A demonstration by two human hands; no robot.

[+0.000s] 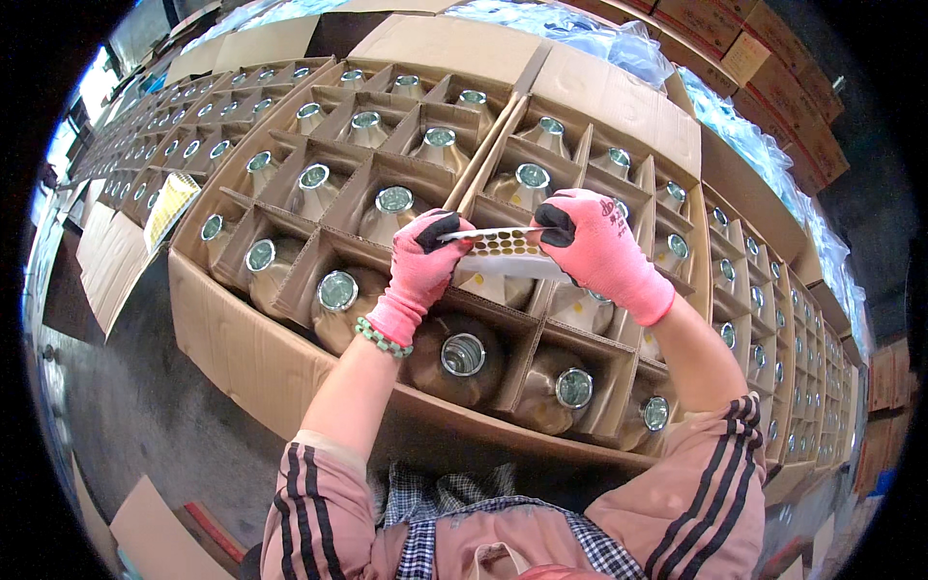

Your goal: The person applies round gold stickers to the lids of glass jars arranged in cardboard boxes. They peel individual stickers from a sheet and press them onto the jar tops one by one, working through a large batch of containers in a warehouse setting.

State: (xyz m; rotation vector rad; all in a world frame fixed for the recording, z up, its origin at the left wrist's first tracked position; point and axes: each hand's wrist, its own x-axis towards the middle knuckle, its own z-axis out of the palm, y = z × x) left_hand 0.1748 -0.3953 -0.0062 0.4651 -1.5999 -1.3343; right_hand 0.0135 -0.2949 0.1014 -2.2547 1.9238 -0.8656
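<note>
Between both hands, above an open carton, stretches a sheet of round gold stickers (507, 246) on white backing. My left hand (420, 275), in a pink glove with dark fingertips, pinches its left end; a green bead bracelet circles that wrist. At the opposite end, my right hand (604, 251), gloved alike, is closed on the sheet. Below stands the divided cardboard carton (246, 353), whose compartments hold rounded glass flask liners with narrow necks. One glass flask liner (454, 360) sits just beneath my left wrist. Yellow dots show on some liners under the sheet.
More divided cartons (773, 333) of glass liners extend to the right and far left. Another sticker sheet (172, 208) rests at the left by a flap. Bluish plastic wrapping (580, 34) lies behind, with stacked brown boxes (773, 77) at upper right. Cardboard (164, 532) lies on the grey floor.
</note>
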